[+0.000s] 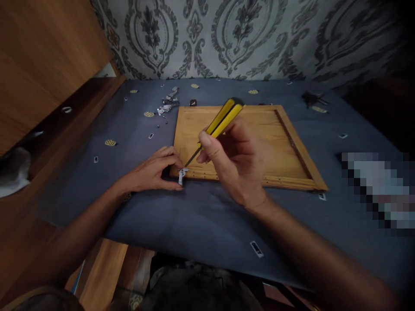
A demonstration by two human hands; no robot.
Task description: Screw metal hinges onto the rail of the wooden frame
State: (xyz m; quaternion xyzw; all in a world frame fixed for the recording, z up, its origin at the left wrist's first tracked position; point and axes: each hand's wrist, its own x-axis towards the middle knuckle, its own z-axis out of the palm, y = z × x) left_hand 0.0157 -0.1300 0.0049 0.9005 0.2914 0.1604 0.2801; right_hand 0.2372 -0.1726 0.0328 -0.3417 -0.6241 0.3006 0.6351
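Yellow-handled screwdriver (pixel 223 119): gripped in my right hand (pixel 238 166), tip on small metal bracket (pixel 182 175). Bracket: pinched by my left hand (pixel 155 170) at seven-o'clock corner of wooden panel (pixel 253 147), on grey counter (pixel 194 224). Loose metal parts (pixel 167 106): eleven o'clock.

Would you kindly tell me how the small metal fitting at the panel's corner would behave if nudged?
The metal fitting looks tiny and thin, so it is probably light and easily shifted; the left hand pinches it at the wooden panel. Being metal, it is likely stiff. The screwdriver tip meets it, so it may twist.
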